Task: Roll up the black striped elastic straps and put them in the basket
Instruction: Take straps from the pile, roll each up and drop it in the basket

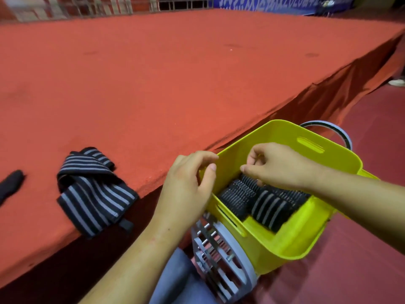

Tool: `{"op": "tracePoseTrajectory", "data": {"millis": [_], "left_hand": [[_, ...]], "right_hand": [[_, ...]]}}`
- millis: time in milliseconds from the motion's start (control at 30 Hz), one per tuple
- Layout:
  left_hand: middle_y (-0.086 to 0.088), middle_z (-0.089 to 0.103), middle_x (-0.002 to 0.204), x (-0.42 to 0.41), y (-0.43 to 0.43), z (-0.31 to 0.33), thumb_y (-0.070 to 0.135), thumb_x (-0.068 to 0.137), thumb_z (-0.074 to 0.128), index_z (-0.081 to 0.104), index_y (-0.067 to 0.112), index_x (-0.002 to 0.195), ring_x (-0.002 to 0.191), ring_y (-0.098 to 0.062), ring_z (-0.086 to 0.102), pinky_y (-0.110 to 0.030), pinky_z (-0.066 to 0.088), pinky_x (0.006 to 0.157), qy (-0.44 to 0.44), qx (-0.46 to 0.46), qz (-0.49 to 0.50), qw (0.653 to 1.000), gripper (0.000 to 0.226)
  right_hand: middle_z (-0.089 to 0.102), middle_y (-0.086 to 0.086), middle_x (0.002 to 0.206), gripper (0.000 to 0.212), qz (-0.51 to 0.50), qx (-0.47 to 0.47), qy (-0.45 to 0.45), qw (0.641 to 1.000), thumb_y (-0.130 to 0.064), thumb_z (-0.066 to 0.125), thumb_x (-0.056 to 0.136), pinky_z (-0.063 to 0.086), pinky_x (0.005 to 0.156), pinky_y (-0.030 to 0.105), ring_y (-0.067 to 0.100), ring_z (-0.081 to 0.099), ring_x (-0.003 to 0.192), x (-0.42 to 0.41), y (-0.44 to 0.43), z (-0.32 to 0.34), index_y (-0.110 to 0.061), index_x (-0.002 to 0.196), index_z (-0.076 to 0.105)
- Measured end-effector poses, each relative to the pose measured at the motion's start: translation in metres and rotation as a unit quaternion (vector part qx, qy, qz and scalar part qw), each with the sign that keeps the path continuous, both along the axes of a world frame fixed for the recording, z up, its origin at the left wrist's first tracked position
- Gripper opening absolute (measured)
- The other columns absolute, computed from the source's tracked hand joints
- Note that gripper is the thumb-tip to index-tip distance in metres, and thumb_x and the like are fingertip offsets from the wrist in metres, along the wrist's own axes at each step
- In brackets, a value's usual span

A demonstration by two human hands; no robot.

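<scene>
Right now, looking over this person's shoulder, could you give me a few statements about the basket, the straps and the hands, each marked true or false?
1. Rolled striped straps lie inside the yellow basket. True.
2. Every strap is already in the basket. False: one loose strap lies unrolled at the edge of the red platform.
3. The right hand is over the basket. True.
4. The left hand grips the loose strap. False: it is by the basket's rim, apart from that strap.
5. The basket stands on top of the red platform. False: it sits off the platform, beside its edge.
</scene>
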State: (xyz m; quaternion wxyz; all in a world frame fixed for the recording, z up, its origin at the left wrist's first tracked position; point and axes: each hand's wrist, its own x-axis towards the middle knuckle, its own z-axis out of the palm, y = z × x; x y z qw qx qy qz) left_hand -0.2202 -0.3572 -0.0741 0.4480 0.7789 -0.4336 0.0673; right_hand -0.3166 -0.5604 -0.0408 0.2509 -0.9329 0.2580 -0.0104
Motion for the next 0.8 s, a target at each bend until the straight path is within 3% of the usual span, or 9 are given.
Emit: {"op": "tracePoseTrajectory", "data": {"millis": [67,200,300,467,567,633,733,800], "left_hand": [[0.024,0.067,0.099,0.007,0.02,0.001,0.018,0.098,0.065,0.071,0.029,0.11,0.1,-0.002,0.057,-0.008,0.038,0.088,0.0,-0.003,0.023,1.0,0.017],[0.023,0.068,0.098,0.018,0.06,0.0,0.014,0.096,0.067,0.072,0.029,0.108,0.099,0.0,0.059,-0.004,0.036,0.088,-0.003,0.004,0.063,0.998,0.019],[0.025,0.068,0.098,0.027,0.091,-0.005,0.015,0.096,0.068,0.072,0.031,0.107,0.101,-0.001,0.061,-0.007,0.039,0.088,0.012,0.003,0.103,0.995,0.02],[0.024,0.064,0.112,0.055,0.145,-0.032,0.02,0.09,0.074,0.067,0.036,0.114,0.112,-0.002,0.055,-0.021,0.039,0.102,0.007,0.054,0.184,0.981,0.03],[0.015,0.057,0.127,0.074,0.176,-0.046,0.024,0.082,0.081,0.061,0.031,0.126,0.12,-0.01,0.05,-0.019,0.031,0.106,0.018,0.07,0.264,0.962,0.048],[0.01,0.052,0.132,0.083,0.193,-0.051,0.03,0.081,0.084,0.056,0.027,0.135,0.122,-0.009,0.049,-0.017,0.029,0.106,0.055,0.076,0.293,0.952,0.061],[0.014,0.06,0.125,0.087,0.207,-0.046,0.034,0.087,0.08,0.045,0.034,0.138,0.106,0.003,0.063,-0.011,0.046,0.091,0.216,0.052,0.275,0.935,0.062],[0.016,0.068,0.116,0.087,0.21,-0.043,0.032,0.091,0.077,0.045,0.038,0.136,0.093,0.004,0.07,-0.018,0.054,0.085,0.302,0.018,0.255,0.918,0.056]], "right_hand": [[0.072,-0.003,0.06,0.024,0.022,0.035,-0.073,0.996,-0.039,0.072,0.093,0.042,0.058,0.025,0.0,0.06,0.052,0.006,0.025,0.014,-0.02,0.081,0.065],[0.065,0.001,0.058,0.023,0.075,0.176,-0.176,0.966,-0.028,0.073,0.095,0.043,0.053,0.025,0.012,0.058,0.052,0.022,0.076,0.03,-0.017,0.078,0.063],[0.065,0.002,0.06,0.021,0.108,0.257,-0.18,0.943,-0.023,0.072,0.096,0.048,0.058,0.031,0.013,0.063,0.053,0.038,0.111,0.025,-0.014,0.08,0.063],[0.067,-0.005,0.065,0.014,0.124,0.291,-0.14,0.938,-0.024,0.077,0.091,0.058,0.067,0.044,0.016,0.067,0.064,0.073,0.164,-0.009,-0.023,0.082,0.066],[0.071,-0.021,0.081,0.015,0.14,0.223,-0.135,0.955,-0.033,0.081,0.088,0.056,0.081,0.031,0.001,0.065,0.072,0.098,0.184,-0.03,-0.032,0.087,0.066],[0.072,-0.022,0.102,0.019,0.142,0.188,-0.141,0.962,-0.035,0.081,0.087,0.053,0.094,0.027,-0.001,0.068,0.092,0.115,0.193,-0.038,-0.036,0.096,0.063],[0.066,-0.009,0.135,0.041,0.14,0.164,-0.141,0.966,-0.032,0.077,0.09,0.048,0.108,0.032,0.013,0.064,0.123,0.145,0.204,-0.052,-0.037,0.126,0.059],[0.06,-0.002,0.147,0.057,0.132,0.176,-0.133,0.966,-0.027,0.074,0.093,0.045,0.114,0.034,0.017,0.059,0.134,0.164,0.211,-0.059,-0.03,0.145,0.051]]}}
